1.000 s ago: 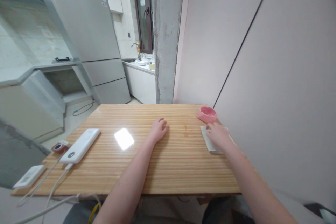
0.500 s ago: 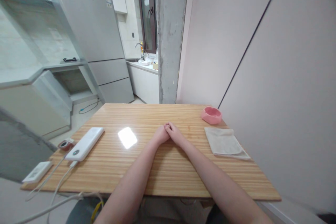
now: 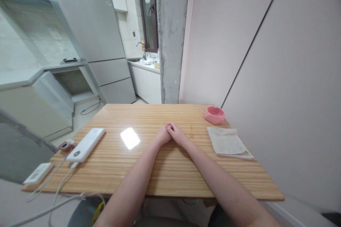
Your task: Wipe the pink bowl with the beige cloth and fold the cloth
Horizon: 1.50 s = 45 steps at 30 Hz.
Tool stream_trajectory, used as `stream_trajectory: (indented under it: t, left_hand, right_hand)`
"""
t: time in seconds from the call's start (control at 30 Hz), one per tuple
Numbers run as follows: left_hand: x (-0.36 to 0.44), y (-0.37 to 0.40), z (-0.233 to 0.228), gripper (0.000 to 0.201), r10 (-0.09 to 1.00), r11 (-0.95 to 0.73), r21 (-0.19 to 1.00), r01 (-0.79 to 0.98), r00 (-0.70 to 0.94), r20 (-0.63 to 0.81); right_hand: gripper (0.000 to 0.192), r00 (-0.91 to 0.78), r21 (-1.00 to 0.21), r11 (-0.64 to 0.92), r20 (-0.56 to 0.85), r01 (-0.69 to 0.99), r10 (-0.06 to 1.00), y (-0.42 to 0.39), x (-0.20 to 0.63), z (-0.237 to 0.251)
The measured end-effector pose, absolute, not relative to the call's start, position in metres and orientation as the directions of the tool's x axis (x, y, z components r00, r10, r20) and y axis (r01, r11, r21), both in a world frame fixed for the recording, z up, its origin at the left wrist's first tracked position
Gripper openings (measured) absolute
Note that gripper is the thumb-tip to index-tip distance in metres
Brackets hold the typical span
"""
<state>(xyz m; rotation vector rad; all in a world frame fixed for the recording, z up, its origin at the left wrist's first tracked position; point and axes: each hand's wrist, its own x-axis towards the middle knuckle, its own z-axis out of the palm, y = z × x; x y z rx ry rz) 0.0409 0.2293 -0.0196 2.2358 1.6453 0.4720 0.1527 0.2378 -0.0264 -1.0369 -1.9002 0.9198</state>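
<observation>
My left hand [image 3: 163,136] and my right hand [image 3: 176,134] rest clasped together on the wooden table [image 3: 183,181], near its middle. Both are closed, and the right hand's fingers lie over those of the left. No object shows in either hand. Most of the left fingers are hidden under the right hand. Both forearms reach in from the table's front edge. To the right of my hands lies a folded pale cloth [image 3: 227,142]. Beyond it, by the wall, stands a pink ashtray [image 3: 214,115].
On the table's left side lie a white power bank [image 3: 86,144] with a plugged-in cable [image 3: 64,181], a small brown object [image 3: 66,145] and a white box-like item [image 3: 38,173]. A wall [image 3: 253,78] borders the right. Beyond stand a concrete pillar [image 3: 173,35] and a fridge [image 3: 87,17].
The view has shifted very slightly. My hands stay clasped in the same place, and the things on the table have not moved.
</observation>
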Motion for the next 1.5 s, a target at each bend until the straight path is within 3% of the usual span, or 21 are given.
stream_trajectory:
  t: [0.3,0.43,0.5,0.57,0.63,0.73,0.8,1.03,1.13,1.23,1.37,1.43,1.5]
  left_hand:
    - [0.04,0.232,-0.024,0.027,0.96,-0.274,0.448,0.851,0.272,0.07]
    - [0.036,0.233,-0.025,0.021,0.946,-0.318,0.537,0.781,0.301,0.122]
    - [0.035,0.233,-0.024,0.019,0.942,-0.331,0.56,0.76,0.305,0.143]
    - [0.034,0.232,-0.022,0.023,0.944,-0.326,0.55,0.769,0.295,0.147]
    - [0.035,0.231,-0.02,0.024,0.947,-0.32,0.546,0.774,0.286,0.149]
    - [0.035,0.23,-0.018,0.026,0.948,-0.315,0.564,0.764,0.284,0.145]
    - [0.035,0.231,-0.018,0.026,0.948,-0.315,0.572,0.757,0.283,0.148]
    - [0.036,0.23,-0.018,0.024,0.951,-0.305,0.563,0.768,0.282,0.13]
    - [0.036,0.228,-0.016,0.016,0.955,-0.296,0.596,0.746,0.247,0.165]
    - [0.032,0.226,-0.009,0.044,0.919,-0.38,0.587,0.715,0.218,0.329]
    - [0.02,0.227,0.0,0.075,0.847,-0.472,0.453,0.757,0.246,0.472]
    - [0.015,0.228,0.0,0.067,0.849,-0.473,0.418,0.776,0.276,0.45]
    - [0.012,0.231,-0.001,0.044,0.84,-0.505,0.404,0.763,0.327,0.434]
  right_hand:
    - [0.018,-0.378,-0.851,0.415,0.286,0.323,0.88,0.24,0.15,-0.033]
    - [0.028,-0.419,-0.861,0.398,0.25,0.315,0.873,0.253,0.162,-0.028]
    - [0.034,-0.3,-0.821,0.398,0.291,0.409,0.909,0.262,0.185,-0.019]
    - [0.039,-0.064,-0.679,0.352,0.41,0.644,0.91,0.27,0.216,-0.008]
    - [0.042,0.194,-0.547,0.118,0.478,0.829,0.856,0.276,0.25,-0.001]
    - [0.046,0.404,-0.475,-0.191,0.401,0.859,0.822,0.279,0.288,-0.001]
    - [0.046,0.451,-0.49,-0.266,0.311,0.83,0.837,0.282,0.303,-0.008]
    - [0.029,0.344,-0.522,-0.101,0.394,0.847,0.852,0.294,0.309,-0.019]
    - [0.023,0.228,-0.543,0.039,0.414,0.839,0.881,0.294,0.292,-0.014]
    - [0.017,0.042,-0.572,0.24,0.434,0.784,0.9,0.286,0.261,-0.008]
    - [0.011,-0.29,-0.637,0.513,0.427,0.575,0.856,0.267,0.215,-0.007]
    - [0.012,-0.395,-0.666,0.574,0.421,0.476,0.816,0.258,0.199,-0.01]
    - [0.015,-0.445,-0.668,0.607,0.428,0.431,0.787,0.252,0.189,-0.011]
